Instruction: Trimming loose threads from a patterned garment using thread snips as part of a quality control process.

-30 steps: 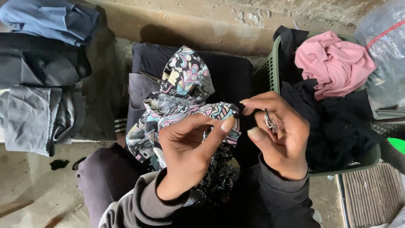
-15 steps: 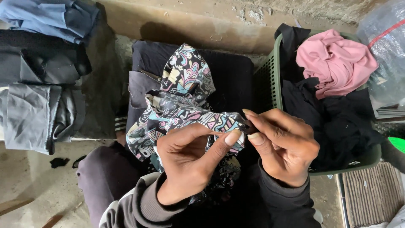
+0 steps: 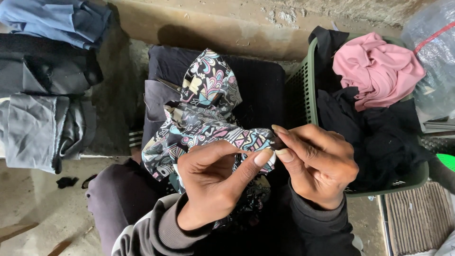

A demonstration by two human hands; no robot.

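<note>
I look down at a rough concrete floor (image 3: 42, 213) and a low concrete wall behind it. On my lap lies a patterned cloth (image 3: 204, 118) with many colours. My left hand (image 3: 213, 189) pinches its edge between thumb and forefinger. My right hand (image 3: 317, 166) has its fingertips pressed together on the same edge, just beside the left thumb. Half a second ago the two hands were a little lower and closer to me; one second ago a small metal tool showed in the right hand, and now I cannot see it. I judge the work on this edge is in a fine pinching stage.

At the right stands a green basket (image 3: 308, 95) with a pink garment (image 3: 379, 71) and dark clothes. A clear plastic bag (image 3: 431, 57) with a red stripe is in the right corner. Folded grey and blue clothes (image 3: 47, 85) lie at the left.
</note>
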